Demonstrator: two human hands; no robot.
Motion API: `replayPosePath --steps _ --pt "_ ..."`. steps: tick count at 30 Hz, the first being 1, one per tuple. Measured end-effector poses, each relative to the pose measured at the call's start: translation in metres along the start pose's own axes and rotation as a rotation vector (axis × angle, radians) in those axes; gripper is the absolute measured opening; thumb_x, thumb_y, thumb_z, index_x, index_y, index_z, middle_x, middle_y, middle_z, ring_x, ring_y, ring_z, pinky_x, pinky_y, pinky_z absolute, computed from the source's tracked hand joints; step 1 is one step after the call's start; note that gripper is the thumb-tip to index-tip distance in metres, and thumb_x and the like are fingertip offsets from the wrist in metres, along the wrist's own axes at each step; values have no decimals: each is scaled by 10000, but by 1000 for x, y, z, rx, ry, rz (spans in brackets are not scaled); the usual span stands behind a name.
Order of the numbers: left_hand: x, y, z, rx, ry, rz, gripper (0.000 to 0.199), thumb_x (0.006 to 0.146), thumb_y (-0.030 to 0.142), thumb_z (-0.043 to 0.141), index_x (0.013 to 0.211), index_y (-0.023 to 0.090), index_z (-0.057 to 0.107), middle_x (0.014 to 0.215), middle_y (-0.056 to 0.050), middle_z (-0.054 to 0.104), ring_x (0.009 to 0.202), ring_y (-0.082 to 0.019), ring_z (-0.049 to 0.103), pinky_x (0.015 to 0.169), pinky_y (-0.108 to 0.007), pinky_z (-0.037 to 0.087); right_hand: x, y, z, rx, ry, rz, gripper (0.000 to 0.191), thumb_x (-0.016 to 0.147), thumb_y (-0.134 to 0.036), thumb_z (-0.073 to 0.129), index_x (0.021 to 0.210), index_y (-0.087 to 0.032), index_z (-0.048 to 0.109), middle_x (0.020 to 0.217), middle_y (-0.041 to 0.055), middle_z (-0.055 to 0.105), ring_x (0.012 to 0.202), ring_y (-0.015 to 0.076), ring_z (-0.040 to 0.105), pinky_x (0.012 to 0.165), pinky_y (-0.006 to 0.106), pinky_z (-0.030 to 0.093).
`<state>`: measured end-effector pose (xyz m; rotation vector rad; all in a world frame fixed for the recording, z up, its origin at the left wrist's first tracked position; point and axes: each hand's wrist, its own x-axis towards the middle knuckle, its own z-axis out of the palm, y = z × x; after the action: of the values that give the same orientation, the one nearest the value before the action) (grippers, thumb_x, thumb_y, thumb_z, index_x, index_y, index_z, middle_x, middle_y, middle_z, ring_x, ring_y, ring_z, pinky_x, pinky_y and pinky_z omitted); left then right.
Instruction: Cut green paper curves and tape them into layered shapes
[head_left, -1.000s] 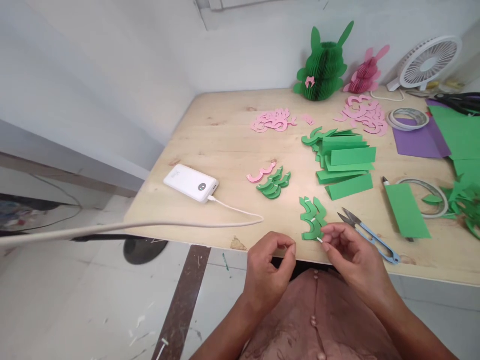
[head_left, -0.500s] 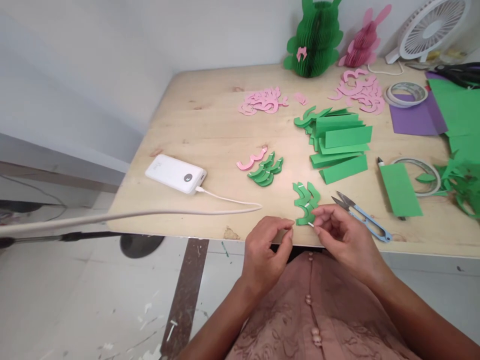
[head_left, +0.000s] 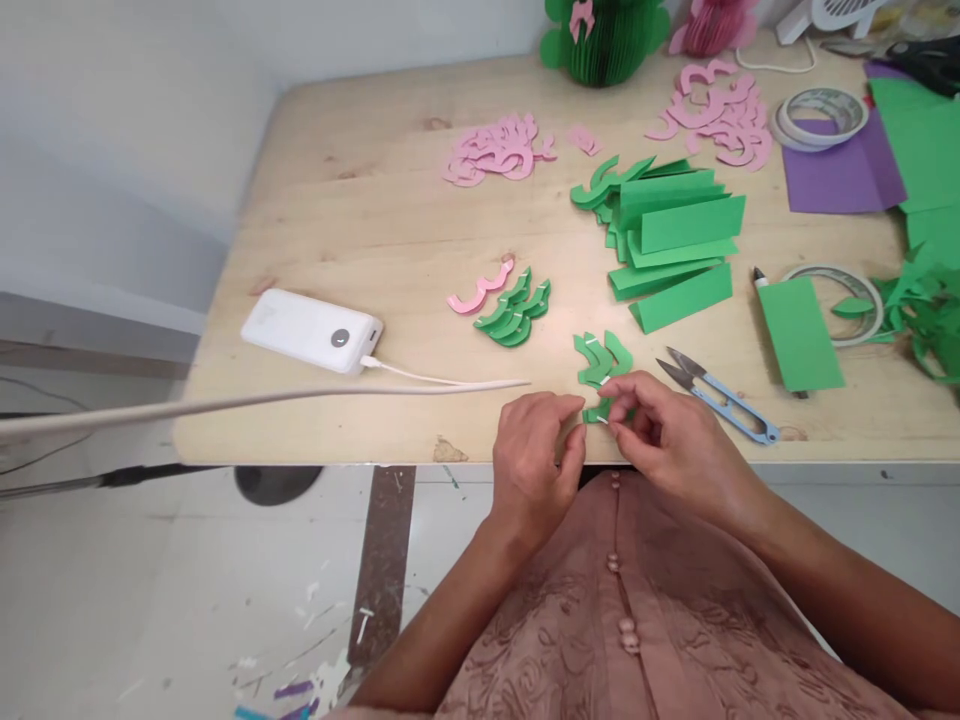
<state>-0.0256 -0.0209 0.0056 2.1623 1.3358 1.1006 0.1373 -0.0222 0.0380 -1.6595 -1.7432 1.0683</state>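
i see left hand (head_left: 531, 460) nearly pinched, right hand (head_left: 671, 435) narrow; can't tell if either grips anything. careless tug could tear green cutouts (head_left: 618, 350).

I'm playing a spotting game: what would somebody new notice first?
Probably the folded green papers, bright on the table, right of the picture's centre. Next, the left hand and right hand, close together at its front edge by green cutouts, with blue-handled scissors to their right.
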Motion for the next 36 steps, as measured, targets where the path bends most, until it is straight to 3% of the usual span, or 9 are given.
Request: replayPosePath --steps 11,17,22,36 --pt "5 2 5 0 -14 50 245 802 48 555 1010 178 549 877 -43 679 854 -189 586 798 -343 446 -2 1 2 -13 17 -11 239 798 -143 493 1016 -227 545 757 -16 620 596 119 579 561 243 455" --pt "4 3 3 -109 21 -59 76 848 122 546 873 188 572 804 -28 662 787 -168 583 748 -327 447 -3 4 3 -22 37 -16 240 803 -152 500 1028 -225 543 763 -23 595 539 101 544 518 231 437" --pt "5 3 1 -180 17 -119 85 854 147 543 792 192 579 748 -16 651 749 -161 571 739 -328 441 -3 4 3 -11 15 9 248 806 -156 490 1040 -222 537 774 -25 585 556 100 545 537 230 443" --pt "1 -1 -1 -221 66 -32 117 831 103 534 887 184 597 823 -41 676 811 -173 605 743 -334 487 0 3 2 -40 -11 16 245 812 -151 488 1042 -218 538 770 -27 602 541 94 530 535 227 426"
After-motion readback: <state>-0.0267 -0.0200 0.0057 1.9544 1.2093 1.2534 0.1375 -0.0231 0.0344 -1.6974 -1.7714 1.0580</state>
